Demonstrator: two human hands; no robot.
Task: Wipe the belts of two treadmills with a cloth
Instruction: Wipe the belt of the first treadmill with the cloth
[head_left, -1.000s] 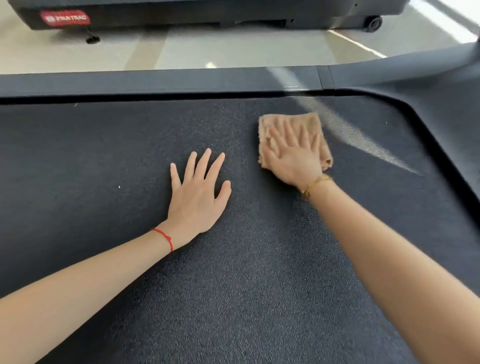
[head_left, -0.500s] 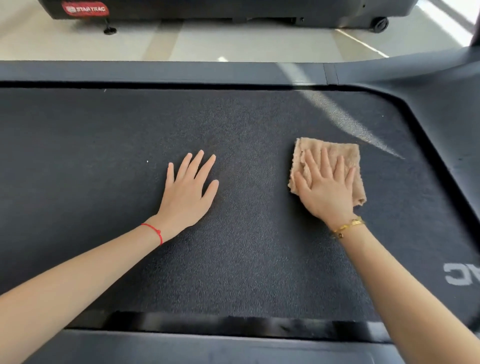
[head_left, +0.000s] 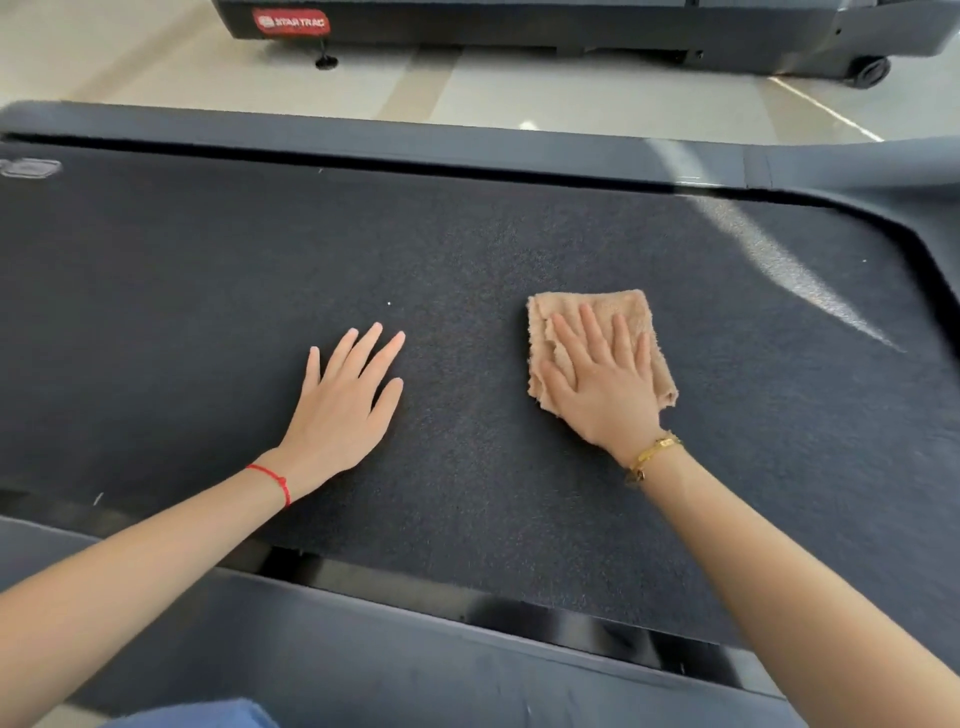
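A dark textured treadmill belt (head_left: 208, 291) fills most of the view. A folded tan cloth (head_left: 631, 312) lies on the belt right of centre. My right hand (head_left: 605, 384) presses flat on the cloth with straight, spread fingers and covers its lower half. My left hand (head_left: 345, 405) rests flat on the bare belt, apart from the cloth to its left, fingers straight.
Grey side rails (head_left: 363, 143) frame the belt at the far side, and a near rail (head_left: 363, 660) runs along the bottom. A second treadmill (head_left: 519, 26) with a red logo label stands across the pale floor (head_left: 519, 98). The belt's curved end lies at the right.
My right hand slid the cloth towards me from the belt's far right part, then a little back to the left. The view shifted left. My left hand stayed flat on the belt.
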